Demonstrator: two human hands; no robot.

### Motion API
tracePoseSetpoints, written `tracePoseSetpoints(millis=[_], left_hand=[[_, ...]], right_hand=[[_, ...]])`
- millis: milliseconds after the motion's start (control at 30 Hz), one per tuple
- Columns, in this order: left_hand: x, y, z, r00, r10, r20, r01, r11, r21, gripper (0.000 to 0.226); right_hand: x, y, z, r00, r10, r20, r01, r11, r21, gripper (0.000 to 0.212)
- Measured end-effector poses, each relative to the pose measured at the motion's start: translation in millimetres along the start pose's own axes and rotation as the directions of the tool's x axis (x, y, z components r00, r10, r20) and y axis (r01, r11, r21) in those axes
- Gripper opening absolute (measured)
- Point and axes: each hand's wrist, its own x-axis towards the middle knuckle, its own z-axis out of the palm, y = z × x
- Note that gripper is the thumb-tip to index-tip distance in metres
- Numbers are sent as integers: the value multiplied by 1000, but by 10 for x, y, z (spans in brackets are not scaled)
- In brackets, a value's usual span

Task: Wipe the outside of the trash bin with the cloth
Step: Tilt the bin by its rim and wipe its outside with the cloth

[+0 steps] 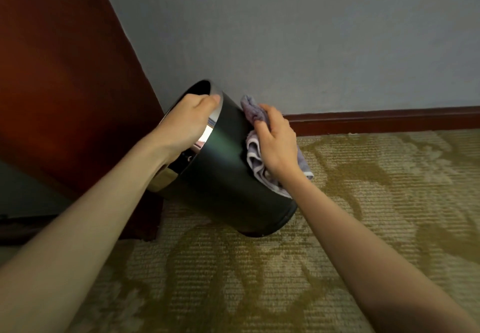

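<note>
The wiping is under way. The trash bin [223, 166] is tipped over toward the left, its base edge resting on the carpet [363, 215] and its open mouth raised toward the wooden panel [65, 85] beside it. The left hand [192, 122] is clamped on the bin's rim, thumb over the bright metal band and fingers apparently hooked inside, though they are hidden from here. The right hand [278, 145] presses the cloth [255, 158] flat against the bin's wall on the side nearest the skirting board [389, 119], fingers closed over the bunched folds.

The next move likely calls for a sweep along the curved wall toward the base, then a turn of the bin at the rim to bring an unwiped stretch under the cloth. The tilt has to be held steady, since a round bin on one edge would probably roll.

The bin is a dark, smooth cylinder with a dull sheen and a polished ring at the top. The cloth is soft, lilac-grey, nappy and crumpled. The carpet under the bin is ribbed, olive on cream.
</note>
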Motion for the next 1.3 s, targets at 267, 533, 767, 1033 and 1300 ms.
tracePoseSetpoints(millis=[267,533,767,1033,1300], left_hand=[[-85,25,44,998,-22,63,24,999,-36,44],[3,65,138,990,-86,108,93,993,-66,37],[135,145,286,992,-114,60,122,980,-158,41],[273,201,287,988,-156,11,156,975,-159,48],[-215,-62,-155,983,52,178,-33,993,-109,48]], right_hand=[[240,393,-161,931,336,141,-346,937,55,31],[-135,539,-176,925,373,-67,-369,927,68,35],[-625,255,23,892,284,-352,-292,956,31,31],[-700,-130,164,922,22,-388,-46,998,-53,42],[-235,-36,8,897,131,-421,-194,975,-110,38]])
